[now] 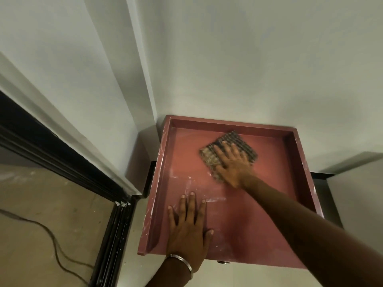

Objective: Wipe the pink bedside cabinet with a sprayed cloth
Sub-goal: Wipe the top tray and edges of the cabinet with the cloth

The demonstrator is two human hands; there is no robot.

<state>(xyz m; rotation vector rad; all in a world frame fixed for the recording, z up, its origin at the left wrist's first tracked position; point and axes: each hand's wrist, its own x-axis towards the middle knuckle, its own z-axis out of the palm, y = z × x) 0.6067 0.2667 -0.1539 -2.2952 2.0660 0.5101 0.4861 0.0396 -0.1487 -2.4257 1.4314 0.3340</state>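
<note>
right hand (233, 164) presses flat, fingers spread, on the cloth (228, 151) near the back rim of the pink cabinet (306, 175) top; left hand (189, 230) braces flat at the front — best to sweep overlapping strokes toward the white smears (192, 183), keeping pressure even.

One pink bedside cabinet (259, 235) with raised rims on three sides of its top, and one woven cloth (228, 148) lying on that top. Two hands on it: one left hand (189, 233) with five straight fingers flat on the pink surface, one right hand (234, 164) on the cloth; one metal bangle (182, 263) at the left wrist. One small metal knob (223, 262) at the cabinet's near edge, one dark cable (51, 241) on the floor at the left, and one dark door frame (116, 224) beside it.
</note>
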